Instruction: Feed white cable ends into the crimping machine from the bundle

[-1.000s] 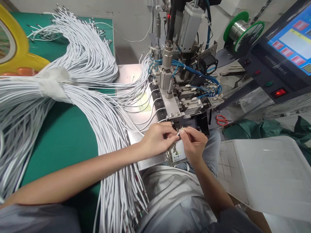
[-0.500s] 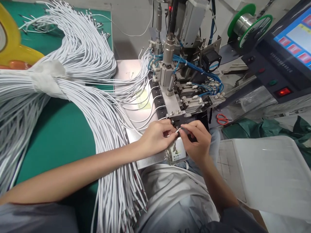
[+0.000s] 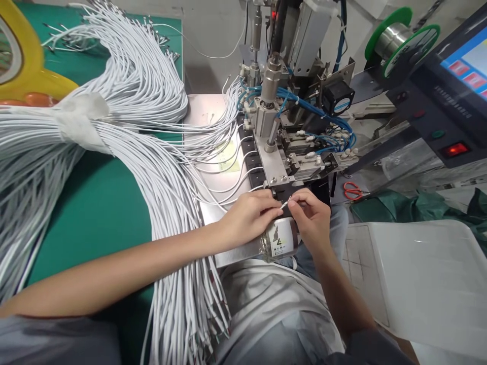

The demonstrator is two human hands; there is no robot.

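Note:
My left hand (image 3: 255,214) pinches a white cable (image 3: 284,205) close to its end, with the thumb and forefinger closed on it. At the cable's tip, the closed thumb and fingers of my right hand (image 3: 312,218) grip the thin wire end. Both hands are in front of a machine (image 3: 272,162) with metal cylinders and blue air tubes. Several white cables run into the black blocks (image 3: 254,163) along its side. Just below my fingers is a jar-like container (image 3: 282,237) with a white label. A large tied bundle of white cables (image 3: 148,167) lies to the left.
A yellow-framed magnifier (image 3: 34,66) stands over the green mat (image 3: 99,203). To the right are a solder wire spool (image 3: 395,40), a control panel (image 3: 449,116), red-handled scissors (image 3: 353,191) and a white plastic tray (image 3: 426,268).
The view has shifted slightly, so the surroundings sit a little further right. My right fingers have moved a little along the cable's tip, and more of the white end shows between my hands.

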